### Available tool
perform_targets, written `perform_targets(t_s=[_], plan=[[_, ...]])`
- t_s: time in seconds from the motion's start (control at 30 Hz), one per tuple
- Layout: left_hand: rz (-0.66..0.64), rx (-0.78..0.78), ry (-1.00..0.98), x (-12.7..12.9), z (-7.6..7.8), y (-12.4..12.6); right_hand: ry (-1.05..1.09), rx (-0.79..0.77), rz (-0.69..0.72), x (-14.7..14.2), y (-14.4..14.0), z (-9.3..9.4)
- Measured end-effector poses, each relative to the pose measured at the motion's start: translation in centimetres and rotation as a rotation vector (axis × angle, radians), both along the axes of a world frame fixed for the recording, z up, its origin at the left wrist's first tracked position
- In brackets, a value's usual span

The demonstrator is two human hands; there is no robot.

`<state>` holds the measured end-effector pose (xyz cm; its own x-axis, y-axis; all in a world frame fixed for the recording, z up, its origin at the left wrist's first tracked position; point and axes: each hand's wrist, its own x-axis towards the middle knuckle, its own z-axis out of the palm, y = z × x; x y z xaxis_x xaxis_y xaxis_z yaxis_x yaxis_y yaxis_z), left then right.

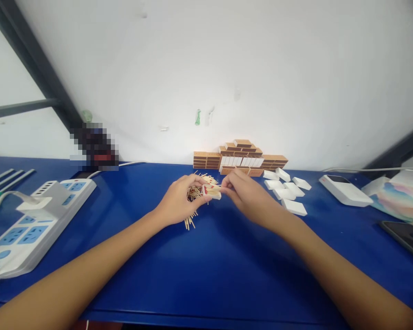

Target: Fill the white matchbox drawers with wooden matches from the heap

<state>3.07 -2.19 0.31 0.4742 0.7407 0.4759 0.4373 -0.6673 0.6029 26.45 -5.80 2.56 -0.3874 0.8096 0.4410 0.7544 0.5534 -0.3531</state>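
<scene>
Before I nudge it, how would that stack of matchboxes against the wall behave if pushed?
The stack of matchboxes is loosely piled in stepped rows, so it would probably slide apart or topple rather than move as one. The boxes look small and made of card, so likely light. The wall behind should stop them going backward; they would likelier spill sideways or onto the blue table.

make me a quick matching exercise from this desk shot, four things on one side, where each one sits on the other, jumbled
Things:
1. power strip
2. stacked matchboxes
3. loose white trays
4. tray of matches

Places:
A. against the wall, behind the hands
B. pinched between left hand and right hand
C. left end of the blue table
D. scattered just right of the right hand

Pairs: 1-C, 2-A, 3-D, 4-B
</scene>
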Motion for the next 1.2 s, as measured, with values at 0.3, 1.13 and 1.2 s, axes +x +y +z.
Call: perform_targets(t_s=[0.3,1.13,1.2], plan=[[-0.051,-0.034,-0.046,0.4,0.1,-0.8,-0.011,-0.009,0.013,-0.7,-0.6,-0.7],[0.157,0.015,-0.185,-1.4,0.6,2.3,0.046,-0.013,-0.147,0.5,1.0,-1.6],[0.16,0.026,-0.206,-1.5,0.6,2.5,0.004,-0.081,-0.135,0.4,1.3,-2.5]])
